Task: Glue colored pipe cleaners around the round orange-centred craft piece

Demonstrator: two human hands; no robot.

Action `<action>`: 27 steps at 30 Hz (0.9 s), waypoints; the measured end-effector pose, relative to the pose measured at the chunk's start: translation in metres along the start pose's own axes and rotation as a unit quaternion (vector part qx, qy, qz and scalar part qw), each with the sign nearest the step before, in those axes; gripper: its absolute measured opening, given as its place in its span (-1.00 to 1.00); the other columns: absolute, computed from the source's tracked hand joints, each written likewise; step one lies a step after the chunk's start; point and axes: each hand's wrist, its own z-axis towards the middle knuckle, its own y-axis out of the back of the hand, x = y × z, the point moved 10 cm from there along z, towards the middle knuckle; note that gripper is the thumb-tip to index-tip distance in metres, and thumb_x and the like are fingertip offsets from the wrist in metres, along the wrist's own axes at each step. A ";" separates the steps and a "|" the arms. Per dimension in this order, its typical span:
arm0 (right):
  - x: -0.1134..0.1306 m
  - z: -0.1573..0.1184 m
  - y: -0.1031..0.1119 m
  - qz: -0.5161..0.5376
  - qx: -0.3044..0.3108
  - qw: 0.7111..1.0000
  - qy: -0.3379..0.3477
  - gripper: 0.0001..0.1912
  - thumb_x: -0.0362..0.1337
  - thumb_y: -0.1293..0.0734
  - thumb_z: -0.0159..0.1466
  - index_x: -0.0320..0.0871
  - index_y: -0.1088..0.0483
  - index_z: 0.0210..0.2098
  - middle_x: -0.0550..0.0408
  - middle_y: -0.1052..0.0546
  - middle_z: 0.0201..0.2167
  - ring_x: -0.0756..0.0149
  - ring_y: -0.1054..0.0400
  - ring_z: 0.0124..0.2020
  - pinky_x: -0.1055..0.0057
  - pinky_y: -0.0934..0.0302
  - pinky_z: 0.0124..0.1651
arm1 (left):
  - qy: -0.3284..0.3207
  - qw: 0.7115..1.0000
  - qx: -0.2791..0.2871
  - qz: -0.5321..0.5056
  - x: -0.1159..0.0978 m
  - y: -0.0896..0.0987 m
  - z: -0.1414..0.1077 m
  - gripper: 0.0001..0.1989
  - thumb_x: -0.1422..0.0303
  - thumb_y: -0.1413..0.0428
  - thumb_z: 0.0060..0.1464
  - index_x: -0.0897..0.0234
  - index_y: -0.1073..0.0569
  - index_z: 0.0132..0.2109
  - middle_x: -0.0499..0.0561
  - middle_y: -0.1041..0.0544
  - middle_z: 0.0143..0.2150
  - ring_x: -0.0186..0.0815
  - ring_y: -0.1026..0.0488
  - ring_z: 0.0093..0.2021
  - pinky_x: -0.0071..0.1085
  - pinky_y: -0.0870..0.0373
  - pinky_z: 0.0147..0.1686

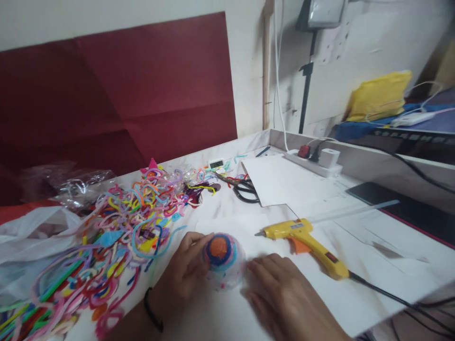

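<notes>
My left hand (pixel 186 265) is closed on the left side of a clear domed plastic piece (pixel 225 279), low in the middle of the head view. Coiled fuzzy strips (pixel 219 252) cover its top: orange at the centre, then dark blue, with pink and light blue outside. Bent fingers of my right hand (pixel 275 284) meet the dome's right side, slightly blurred; its underside and my fingertips are partly hidden. Right of the hands a yellow hot glue gun (pixel 309 244) lies on its side, nozzle toward the dome, a clear glue stick (pixel 359 210) behind it.
A heap of colourful pipe cleaners (pixel 124 227) spreads over the left, beside clear plastic bags (pixel 39 232). Behind are black-handled scissors (pixel 245 189), white sheets (pixel 295 180) and a small digital display (pixel 216 164). A power strip (pixel 316 163) and dark phone (pixel 401 208) lie right; the glue gun's cord (pixel 391 298) trails off the edge.
</notes>
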 end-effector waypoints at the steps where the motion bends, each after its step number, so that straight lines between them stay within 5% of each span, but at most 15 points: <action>1: -0.002 0.002 -0.005 0.007 0.010 1.000 -0.018 -0.84 -0.38 -0.26 0.25 -0.20 -0.43 -0.19 -0.06 -0.51 -0.27 0.02 -0.35 -0.23 0.00 -0.30 -0.19 | 0.001 1.000 0.000 0.003 0.001 0.000 0.000 -0.63 0.25 0.05 0.34 -0.04 -0.30 0.25 0.04 -0.32 0.06 -0.15 -0.33 0.09 -0.30 -0.30 0.11; 19: 0.002 0.025 -0.014 -0.006 0.108 0.990 -0.094 -0.70 -0.29 -0.36 0.21 -0.26 -0.45 -0.06 -0.14 -0.49 -0.11 -0.02 -0.31 -0.07 0.07 -0.21 0.02 | 0.040 0.990 -0.121 0.057 0.001 0.004 -0.026 -0.62 0.31 -0.03 0.26 -0.02 -0.35 0.20 0.03 -0.33 0.03 -0.16 -0.36 0.07 -0.30 -0.41 0.05; 27: 0.001 0.039 -0.010 -0.056 0.142 0.985 -0.081 -0.74 -0.30 -0.42 0.20 -0.28 -0.47 -0.12 -0.14 -0.52 -0.15 -0.04 -0.35 -0.10 0.07 -0.25 -0.02 | 0.033 0.989 -0.091 0.116 -0.005 0.003 -0.017 -0.61 0.28 0.01 0.25 0.13 -0.33 0.20 0.09 -0.32 -0.03 -0.11 -0.39 -0.03 -0.18 -0.44 -0.03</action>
